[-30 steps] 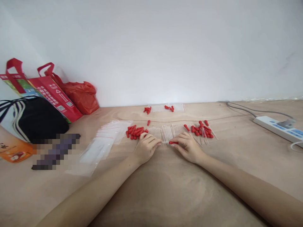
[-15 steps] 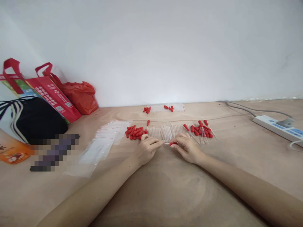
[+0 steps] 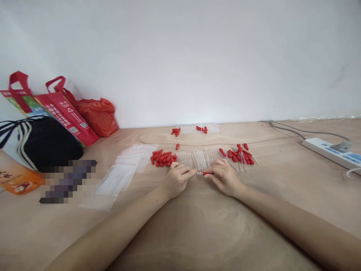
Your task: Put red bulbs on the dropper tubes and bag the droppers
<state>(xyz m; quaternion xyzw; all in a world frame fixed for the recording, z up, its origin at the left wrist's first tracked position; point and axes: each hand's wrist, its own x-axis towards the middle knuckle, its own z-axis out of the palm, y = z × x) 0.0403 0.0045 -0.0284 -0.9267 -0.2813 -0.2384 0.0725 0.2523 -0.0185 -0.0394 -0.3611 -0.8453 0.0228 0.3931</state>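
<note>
My left hand (image 3: 176, 178) and my right hand (image 3: 223, 176) meet at the middle of the wooden tabletop (image 3: 197, 226). The left fingers pinch a thin clear tube (image 3: 199, 172). The right fingers pinch a small red cap (image 3: 205, 174) at that tube's end. Just beyond the hands lies a row of clear tubes (image 3: 200, 158). A pile of red caps (image 3: 163, 158) sits to the left of it, and capped tubes with red ends (image 3: 239, 155) lie to the right.
Clear zip bags (image 3: 121, 171) lie left of the hands. Red shopping bags (image 3: 67, 109), a black bag (image 3: 42, 141) and an orange packet (image 3: 14, 178) stand at the far left. A white power strip (image 3: 332, 152) with cables is at the right. More red caps (image 3: 188, 130) lie near the wall.
The two hands have drawn closer together, and less of the red cap shows between the fingers than a second ago.
</note>
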